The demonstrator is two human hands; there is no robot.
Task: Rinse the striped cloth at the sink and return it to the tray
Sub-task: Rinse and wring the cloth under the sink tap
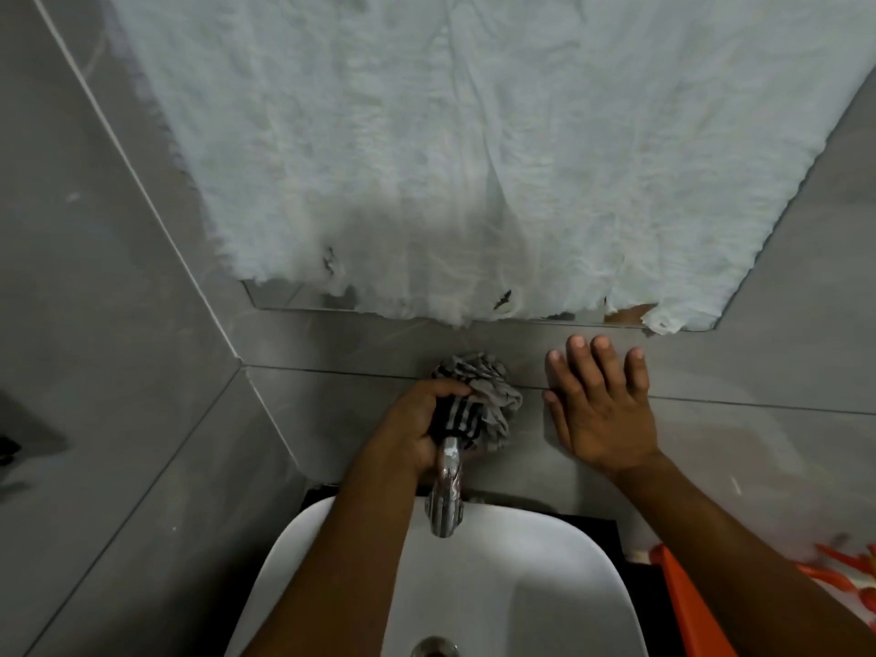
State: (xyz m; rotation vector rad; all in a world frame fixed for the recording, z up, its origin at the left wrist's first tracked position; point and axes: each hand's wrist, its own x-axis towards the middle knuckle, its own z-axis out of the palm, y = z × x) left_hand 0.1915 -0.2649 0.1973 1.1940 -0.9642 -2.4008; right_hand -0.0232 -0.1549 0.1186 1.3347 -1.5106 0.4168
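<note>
My left hand (417,426) is closed around the bunched grey striped cloth (483,395), holding it against the tiled wall just above the chrome tap (445,495). Part of the cloth bulges out past my fingers toward the right. My right hand (599,405) rests flat on the wall tiles with fingers spread, beside the cloth and holding nothing. Below stands the white sink (545,585) with its drain (433,649) at the bottom edge. No water stream is visible from the tap. An orange tray (687,595) shows at the lower right.
A white fringed towel (450,158) hangs over a mirror (303,298) on the wall above the tap. Grey tiled walls meet in a corner at the left. The sink sits on a dark counter (630,585). Orange patterned items lie at the far right edge.
</note>
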